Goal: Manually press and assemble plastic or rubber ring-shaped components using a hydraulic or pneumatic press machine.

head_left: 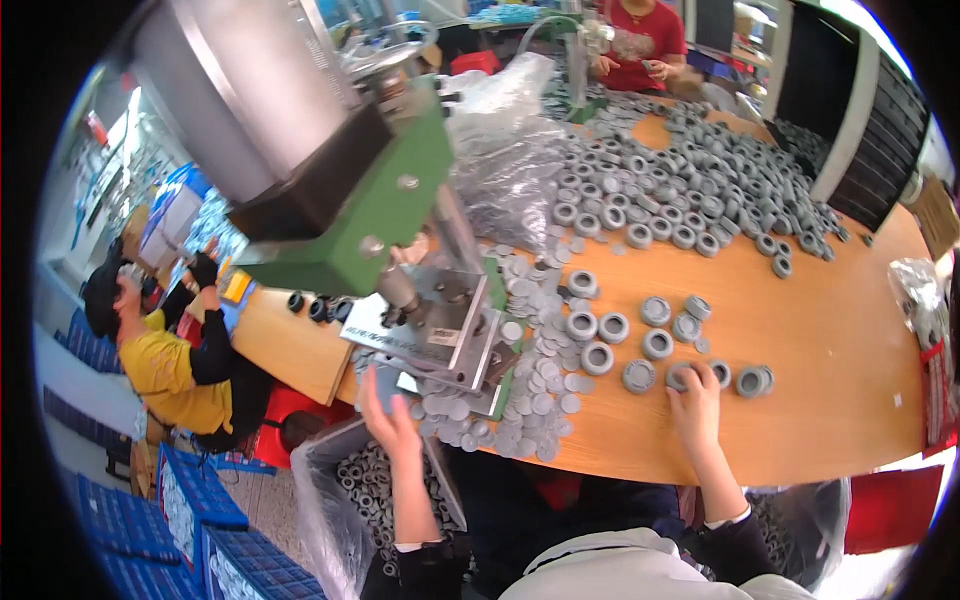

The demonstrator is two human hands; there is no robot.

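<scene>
My right hand [698,412] reaches over the wooden table [800,430], fingers closed around a grey wheel-like ring [676,376]. Close by its fingertips are another ring [720,375] and a pair set together [755,381]. Several more grey rings [657,344] stand loosely to the left, some with a disc in the middle. My left hand [394,428] is raised beside the green press [340,245], fingers apart and holding nothing. It is near the press's metal plate [420,345]. Flat grey discs [540,395] lie scattered between the press and the rings.
A large heap of grey rings [690,185] covers the table's far side, beside a clear plastic bag [505,140]. Below my left arm stands a plastic-lined crate [447,480] of small grey rings. A person in red [648,45] works opposite; another in yellow [175,375] sits left.
</scene>
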